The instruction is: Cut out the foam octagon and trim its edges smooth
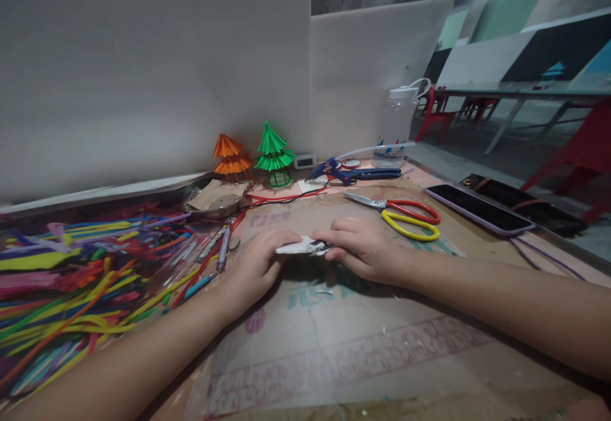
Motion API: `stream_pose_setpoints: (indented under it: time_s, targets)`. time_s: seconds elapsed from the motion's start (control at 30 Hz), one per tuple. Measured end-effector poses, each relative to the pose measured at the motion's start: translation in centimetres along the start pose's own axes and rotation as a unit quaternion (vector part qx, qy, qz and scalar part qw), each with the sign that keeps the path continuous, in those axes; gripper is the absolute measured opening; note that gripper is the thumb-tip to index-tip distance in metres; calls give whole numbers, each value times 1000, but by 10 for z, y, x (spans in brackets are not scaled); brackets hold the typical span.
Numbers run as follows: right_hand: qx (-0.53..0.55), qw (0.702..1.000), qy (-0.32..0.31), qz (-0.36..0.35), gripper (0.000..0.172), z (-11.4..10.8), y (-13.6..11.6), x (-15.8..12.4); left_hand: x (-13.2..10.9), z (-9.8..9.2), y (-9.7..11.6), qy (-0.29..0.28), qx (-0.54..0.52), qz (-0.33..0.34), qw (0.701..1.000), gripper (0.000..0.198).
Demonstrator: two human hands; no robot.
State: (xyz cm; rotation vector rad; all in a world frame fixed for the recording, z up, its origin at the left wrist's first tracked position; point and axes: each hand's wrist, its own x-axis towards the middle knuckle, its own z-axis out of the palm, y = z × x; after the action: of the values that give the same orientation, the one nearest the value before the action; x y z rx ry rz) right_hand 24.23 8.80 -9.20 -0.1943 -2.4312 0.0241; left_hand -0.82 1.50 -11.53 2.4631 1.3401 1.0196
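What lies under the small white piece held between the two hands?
Under the white piece, pinched by the left hand and right hand, lies a printed cardboard sheet. The spot directly beneath is shadowed and partly covered by the hands.

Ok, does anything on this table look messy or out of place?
Only the heap of coloured sticks at the left: it lies tangled and spills toward the cardboard. The scissors and phone lie flat. The left hand and right hand pinch a small white scrap.
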Motion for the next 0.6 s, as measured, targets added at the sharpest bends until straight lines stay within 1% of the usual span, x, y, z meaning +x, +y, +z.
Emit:
stream_pose_setpoints:
  time_s: [0.13, 0.27, 0.4, 0.6]
  targets:
    - [-14, 1000, 12, -18, 43, 1, -5, 1, 0, 0, 3, -9, 15, 24, 1000, 31]
    - [-44, 999, -13, -9, 45, -2, -5, 2, 0, -1, 4, -12, 9, 26, 1000, 31]
    - [-44, 998, -30, -15, 46, -5, -4, 2, -1, 0, 3, -11, 0, 21, 1000, 29]
    - [-39, 999, -6, -14, 44, -3, -4, 1, -2, 1, 1, -10, 3, 17, 1000, 28]
